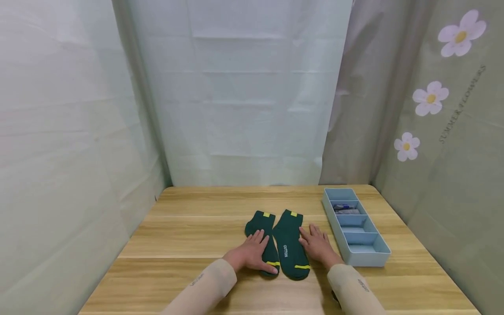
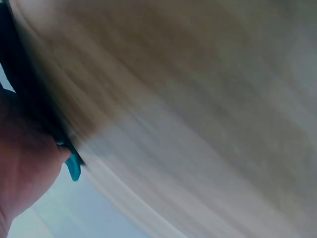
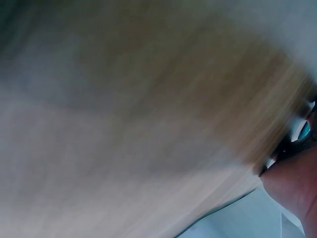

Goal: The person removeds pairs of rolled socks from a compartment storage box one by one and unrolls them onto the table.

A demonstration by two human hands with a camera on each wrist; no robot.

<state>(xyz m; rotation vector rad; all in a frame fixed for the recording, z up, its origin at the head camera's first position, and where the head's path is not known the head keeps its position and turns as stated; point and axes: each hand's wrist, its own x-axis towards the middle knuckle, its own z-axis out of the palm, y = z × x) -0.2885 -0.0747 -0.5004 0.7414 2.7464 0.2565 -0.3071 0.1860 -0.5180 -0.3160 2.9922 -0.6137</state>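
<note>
Two dark green socks with yellow marks lie flat side by side on the wooden table. Across the left sock (image 1: 264,218) rests my left hand (image 1: 253,251), fingers straight and spread, the thumb near the yellow toe stripe. The right sock (image 1: 290,245), printed with the word COTTON, lies beside it. My right hand (image 1: 318,246) is laid at that sock's right edge, its fingers extended and fingertips right at the fabric. In the left wrist view, part of the left hand (image 2: 29,158) shows over the dark sock edge. The right wrist view catches only part of the right hand (image 3: 294,183).
A light blue divided box (image 1: 356,238) stands to the right of the right hand. One compartment holds folded dark and grey items (image 1: 346,209). The wooden table (image 1: 177,245) is bordered by pale hanging curtains (image 1: 252,109), the right one printed with flowers.
</note>
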